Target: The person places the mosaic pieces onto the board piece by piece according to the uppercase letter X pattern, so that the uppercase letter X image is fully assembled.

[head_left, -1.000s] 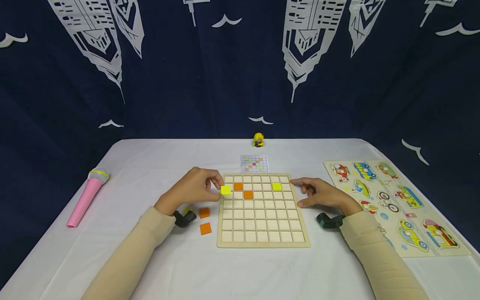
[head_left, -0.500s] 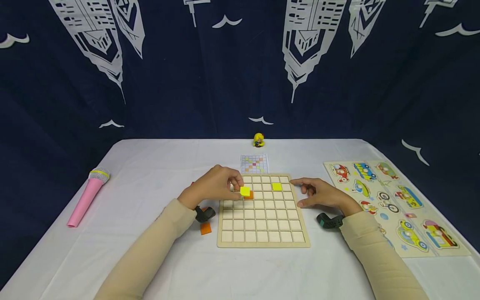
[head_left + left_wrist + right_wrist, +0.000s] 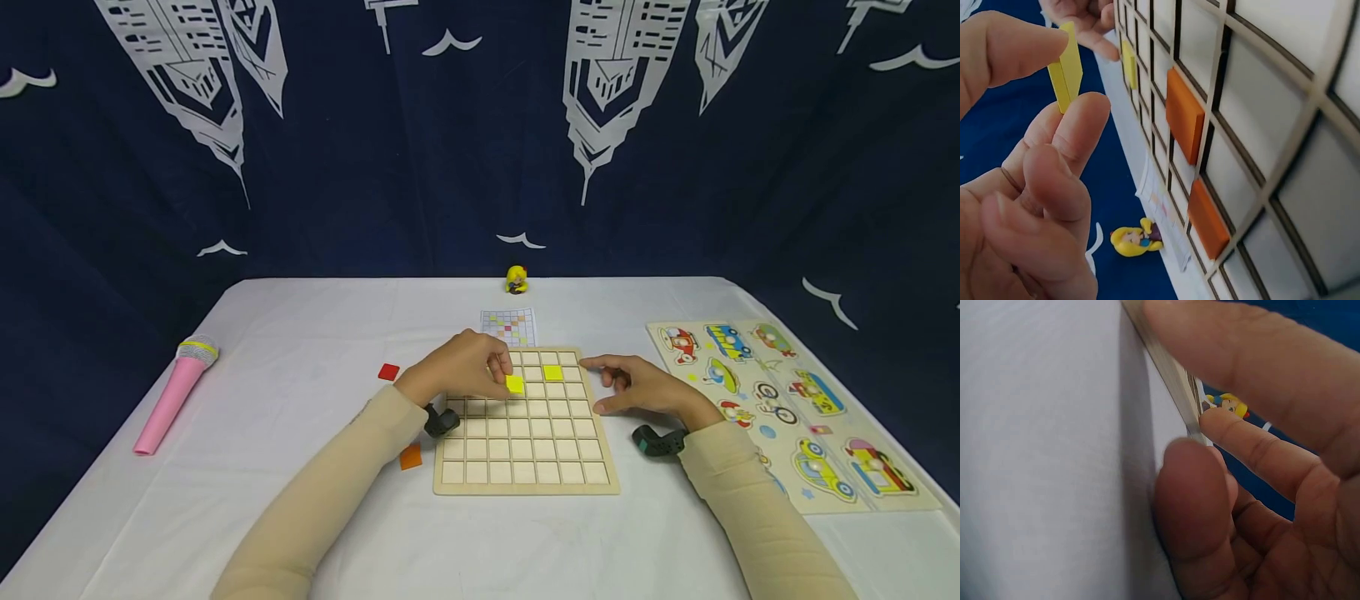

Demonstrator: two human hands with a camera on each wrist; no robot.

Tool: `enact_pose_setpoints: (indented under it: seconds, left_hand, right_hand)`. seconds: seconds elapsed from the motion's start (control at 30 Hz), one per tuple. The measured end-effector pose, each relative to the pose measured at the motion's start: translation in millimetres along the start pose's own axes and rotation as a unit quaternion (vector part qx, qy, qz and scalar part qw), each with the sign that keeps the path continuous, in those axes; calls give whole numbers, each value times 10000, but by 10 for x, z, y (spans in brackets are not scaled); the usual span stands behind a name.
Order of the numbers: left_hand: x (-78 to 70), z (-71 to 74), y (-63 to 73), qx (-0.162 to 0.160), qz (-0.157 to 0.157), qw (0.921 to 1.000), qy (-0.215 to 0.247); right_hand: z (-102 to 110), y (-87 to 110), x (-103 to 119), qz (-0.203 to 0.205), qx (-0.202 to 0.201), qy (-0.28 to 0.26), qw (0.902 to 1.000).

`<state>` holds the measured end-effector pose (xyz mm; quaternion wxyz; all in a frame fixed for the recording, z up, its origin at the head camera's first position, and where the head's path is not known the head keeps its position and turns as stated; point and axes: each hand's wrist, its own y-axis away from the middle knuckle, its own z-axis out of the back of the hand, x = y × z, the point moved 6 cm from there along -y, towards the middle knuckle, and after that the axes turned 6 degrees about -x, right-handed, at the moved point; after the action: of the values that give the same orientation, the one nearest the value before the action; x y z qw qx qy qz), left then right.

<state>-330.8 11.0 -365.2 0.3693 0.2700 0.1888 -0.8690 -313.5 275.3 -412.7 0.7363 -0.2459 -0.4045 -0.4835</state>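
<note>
My left hand (image 3: 467, 367) is over the upper part of a wooden grid board (image 3: 527, 489). Between its thumb and fingertips it pinches a square yellow tile (image 3: 1067, 69), held above the cells in the left wrist view. Two orange tiles (image 3: 1185, 115) sit in cells there; the hand hides them in the head view. Another yellow tile (image 3: 552, 372) lies in a cell towards the upper right. At the board's right edge, my right hand (image 3: 645, 390) rests with thumb and index finger spread, touching the rim; its other fingers are loosely bent.
Left of the board lie a red tile (image 3: 388, 372) and an orange tile (image 3: 411, 457). Behind it are a printed grid card (image 3: 510, 323) and a small yellow-haired figurine (image 3: 516, 280). A pink microphone (image 3: 174, 398) lies far left, a picture puzzle board (image 3: 806, 433) at right.
My left hand has carried the yellow tile rightward from the board's left edge over the upper cells, covering the orange tiles and uncovering the red one. The right hand stays put.
</note>
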Motion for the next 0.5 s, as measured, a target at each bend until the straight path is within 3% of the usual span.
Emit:
enact_pose_setpoints:
  seconds: [0.5]
  left_hand:
    - [-19,-199,-238,348,349,9981,-372]
  right_hand:
    - [15,-12,-43,-52,-6,112,9999]
